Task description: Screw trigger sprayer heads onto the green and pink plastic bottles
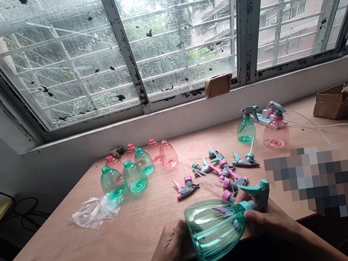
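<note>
A clear green spray bottle (217, 230) lies tilted on its side in front of me, its green and grey trigger head (261, 196) pointing right. My left hand (172, 243) holds the base end, with its fingers partly behind the bottle. At the neck, my right hand (265, 217) is closed around the collar of the trigger head. Just beyond the bottle lie several loose trigger heads, some pink and grey (186, 187), others green and grey (246, 160), with thin straws attached.
Several open green bottles (135, 180) and pink bottles (168, 155) stand at the back left, near clear plastic bags (96, 212). Two bottles with heads, one green (246, 131) and one pink (276, 133), stand at the back right. A cardboard box (341, 102) and cables lie farther right.
</note>
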Tool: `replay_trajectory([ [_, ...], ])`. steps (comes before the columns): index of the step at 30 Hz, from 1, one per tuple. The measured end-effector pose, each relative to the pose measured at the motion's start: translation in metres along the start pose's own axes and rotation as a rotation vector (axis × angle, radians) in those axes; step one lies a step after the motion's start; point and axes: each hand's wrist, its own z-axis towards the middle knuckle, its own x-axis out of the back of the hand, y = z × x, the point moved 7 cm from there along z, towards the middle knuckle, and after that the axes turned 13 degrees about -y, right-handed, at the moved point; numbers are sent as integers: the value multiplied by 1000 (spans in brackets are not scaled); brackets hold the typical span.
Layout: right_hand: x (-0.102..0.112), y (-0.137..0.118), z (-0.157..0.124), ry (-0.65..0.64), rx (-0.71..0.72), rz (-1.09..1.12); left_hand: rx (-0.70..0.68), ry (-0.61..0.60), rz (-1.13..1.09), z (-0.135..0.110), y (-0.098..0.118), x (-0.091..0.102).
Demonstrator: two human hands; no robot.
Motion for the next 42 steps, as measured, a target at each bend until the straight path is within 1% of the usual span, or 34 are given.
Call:
replay_trajectory([
  [3, 0, -2, 2, 37, 1, 51, -90, 101, 74, 0, 11, 6],
  [6, 2, 0, 4, 71, -6, 67, -116, 157, 110, -2, 14, 7],
  [11, 7, 2, 6, 106, -25, 46, -156, 113, 78, -5, 9, 3],
  [14, 6, 0, 7, 99, -29, 63, -186, 104, 63, -7, 9, 3],
  [18, 3, -1, 7, 75, -52, 86, -146, 45, 74, -5, 12, 0],
  [23, 2, -1, 5, 41, -43, 91, -84, -36, 171, -1, 18, -4],
  [26, 3, -1, 4, 37, -43, 69, -49, -83, 150, 1, 17, -8],
  [28, 3, -1, 4, 27, -39, 61, -73, -66, 139, 1, 18, -7],
  [31, 4, 0, 5, 30, -31, 77, -175, 9, 89, -2, 19, -2],
  [33, 5, 2, 7, 42, -26, 91, -204, 38, 60, -4, 17, 0],
  [37, 5, 2, 10, 53, -1, 96, -132, 30, 101, -6, 12, 0],
  [39, 4, 2, 10, 48, -5, 98, -112, 26, 119, -5, 13, 0],
  [42, 4, 3, 9, 29, -8, 100, -123, 23, 166, -2, 20, -1],
])
